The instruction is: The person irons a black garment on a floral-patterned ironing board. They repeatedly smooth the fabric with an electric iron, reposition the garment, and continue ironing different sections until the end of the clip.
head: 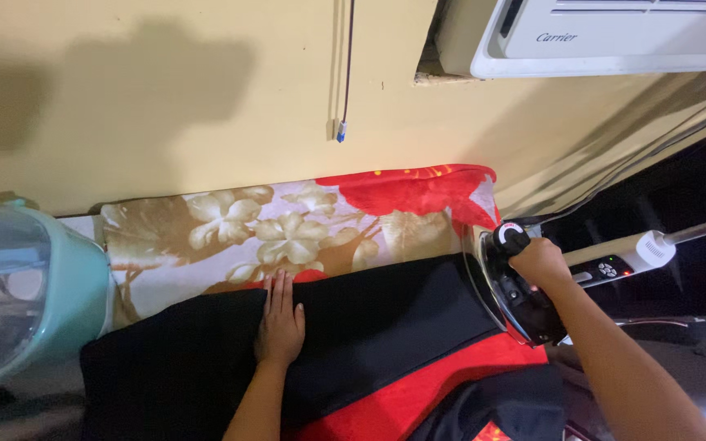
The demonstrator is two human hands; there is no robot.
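On the black garment (386, 327), your left hand (281, 322) lies flat, pinning it smooth; at right, your right hand (539, 260) is clamped on the iron (510, 290) handle.

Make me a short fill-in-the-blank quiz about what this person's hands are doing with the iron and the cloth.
1. The left hand lies flat on the ____ garment.
2. The right hand grips the handle of the ____ at the garment's right edge.
3. Under the garment lies a floral blanket printed with cream flowers and a bright ____ patch.
4. A white air conditioner is mounted on the ____ wall.

Missing words: black; clothes iron; red; yellow
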